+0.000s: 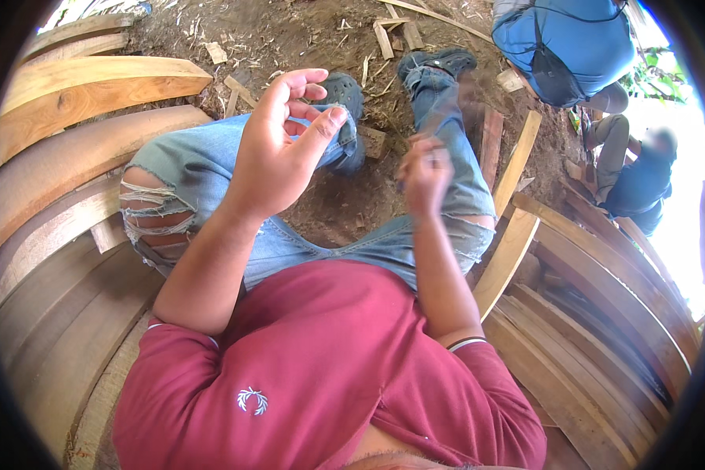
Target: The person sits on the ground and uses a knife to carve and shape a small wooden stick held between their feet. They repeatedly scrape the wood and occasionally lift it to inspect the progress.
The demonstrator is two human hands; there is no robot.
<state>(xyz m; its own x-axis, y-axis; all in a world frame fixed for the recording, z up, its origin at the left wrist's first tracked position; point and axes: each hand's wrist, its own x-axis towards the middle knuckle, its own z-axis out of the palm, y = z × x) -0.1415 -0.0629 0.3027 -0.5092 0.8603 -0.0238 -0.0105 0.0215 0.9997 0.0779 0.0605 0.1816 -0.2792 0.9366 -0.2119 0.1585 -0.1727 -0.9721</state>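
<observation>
Held left hand (278, 153) up empty above torn jeans (204, 168), fingers loosely curled, thumb apart, with right hand (424, 174) blurred at three o'clock, grip impossible to tell; probably needed slowing before reaching toward splintery planks (509, 251) at four o'clock, another person (560, 47) crouched at one o'clock.

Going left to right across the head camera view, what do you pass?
Stacked wooden planks → torn knee of the jeans → left hand, raised with fingers loosely curled and empty → right hand, blurred → slanted plank → crouching person in dark clothes.
</observation>
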